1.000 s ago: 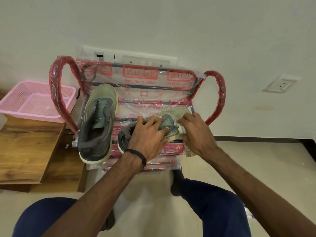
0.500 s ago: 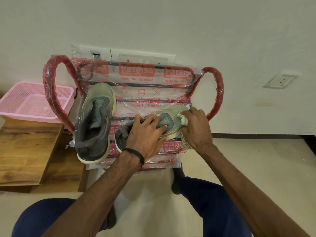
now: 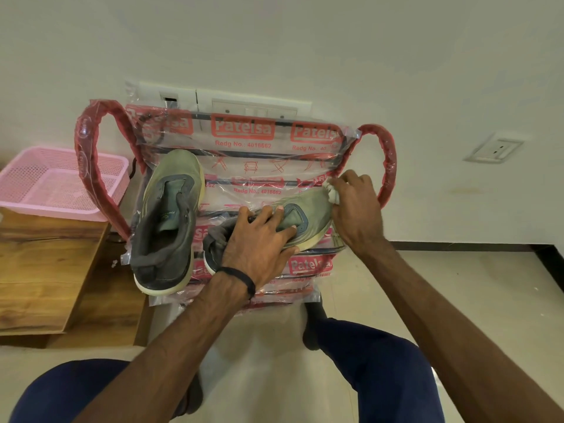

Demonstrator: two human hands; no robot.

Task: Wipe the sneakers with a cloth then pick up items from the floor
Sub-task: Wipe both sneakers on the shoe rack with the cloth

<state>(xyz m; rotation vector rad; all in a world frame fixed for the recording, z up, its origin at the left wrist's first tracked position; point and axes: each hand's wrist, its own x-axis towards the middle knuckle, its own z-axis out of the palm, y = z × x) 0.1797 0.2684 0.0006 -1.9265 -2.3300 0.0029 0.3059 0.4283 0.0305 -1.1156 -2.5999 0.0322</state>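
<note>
Since a moment ago, the right hand (image 3: 355, 209) has slid from the side of the right sneaker (image 3: 300, 222) up to its toe, fingers curled around a white cloth (image 3: 332, 193). Left hand (image 3: 259, 242) presses that sneaker down, fingers spread. Both sneakers lie on a plastic-wrapped chair (image 3: 244, 141); the other sneaker (image 3: 168, 221) lies left.

Two sneakers, one on the left (image 3: 166, 221) and one on the right (image 3: 308, 219); one cloth (image 3: 332, 192); one pink basket (image 3: 58, 181) far left; two hands, left (image 3: 259, 242) and right (image 3: 357, 209).
</note>
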